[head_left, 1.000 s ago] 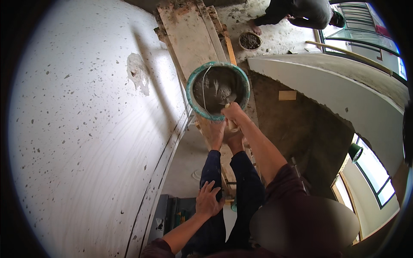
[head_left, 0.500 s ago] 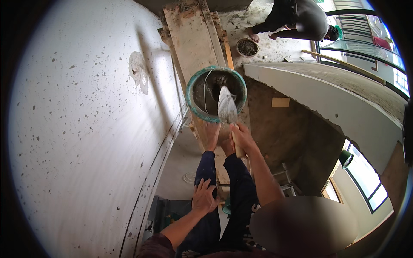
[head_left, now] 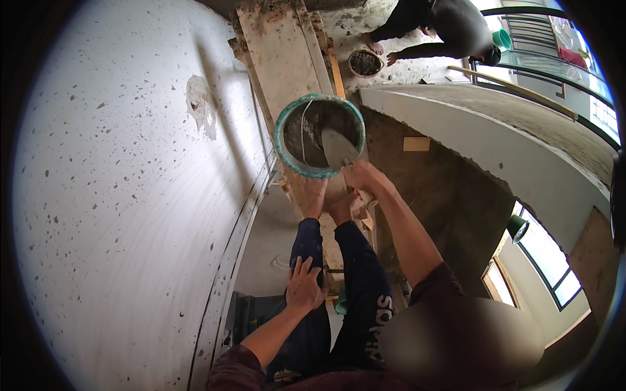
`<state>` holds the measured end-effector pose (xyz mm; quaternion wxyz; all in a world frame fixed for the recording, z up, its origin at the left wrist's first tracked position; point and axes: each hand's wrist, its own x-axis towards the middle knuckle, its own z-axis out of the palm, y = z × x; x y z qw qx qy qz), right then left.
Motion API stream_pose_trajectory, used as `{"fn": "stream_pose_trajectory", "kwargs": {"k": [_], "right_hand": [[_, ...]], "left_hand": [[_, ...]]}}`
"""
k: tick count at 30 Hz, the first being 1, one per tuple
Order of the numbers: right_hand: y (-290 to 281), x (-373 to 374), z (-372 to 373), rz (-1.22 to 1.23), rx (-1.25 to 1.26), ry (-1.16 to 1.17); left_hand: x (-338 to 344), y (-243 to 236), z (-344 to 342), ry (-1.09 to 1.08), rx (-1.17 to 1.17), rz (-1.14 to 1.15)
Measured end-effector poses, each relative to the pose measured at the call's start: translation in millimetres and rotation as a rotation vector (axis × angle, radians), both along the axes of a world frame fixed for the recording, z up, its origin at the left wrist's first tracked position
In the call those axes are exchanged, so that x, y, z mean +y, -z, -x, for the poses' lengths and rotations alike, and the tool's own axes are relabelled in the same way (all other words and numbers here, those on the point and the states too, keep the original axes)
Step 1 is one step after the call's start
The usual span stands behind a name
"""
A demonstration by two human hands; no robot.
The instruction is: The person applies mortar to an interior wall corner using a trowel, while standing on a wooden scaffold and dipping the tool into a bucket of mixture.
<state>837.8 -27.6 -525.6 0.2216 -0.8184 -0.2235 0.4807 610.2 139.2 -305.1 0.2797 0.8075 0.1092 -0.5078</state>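
A bucket with a green rim stands on a plank just beyond my bare feet, and grey wet mortar lies inside it. My right hand is closed round the handle of a pointed trowel at the bucket's near right edge. The blade reaches over the rim into the bucket, its tip near the mortar. The thin wire bail of the bucket crosses its opening. My left hand rests on my left leg below the knee, fingers spread, holding nothing.
Wooden planks run away from me beside a speckled white wall. A drop opens at the right, below a rough-edged white ledge. Beyond, another person bends near a basin of dark mix. A green bucket appears at far right.
The trowel blade has turned, its tip now pointing further left, and my right hand has come forward to the rim. The other person's hand has reached toward the basin. My left hand stays on my leg.
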Motion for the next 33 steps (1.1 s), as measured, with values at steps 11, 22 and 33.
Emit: {"fn": "stream_pose_trajectory", "kwargs": {"k": [11,22,33], "right_hand": [[-59.1,0.4,16.9,0.34,0.147,0.387],[-12.7,18.4,19.2,0.067,0.512,0.866],[36.6,-3.1,82.1,-0.186,0.259,0.901]], "left_hand": [[7.4,3.6,-11.4,0.061,0.042,-0.02],[4.1,4.9,-6.2,0.102,-0.006,-0.02],[-4.6,4.7,21.0,0.089,-0.069,-0.044]]}}
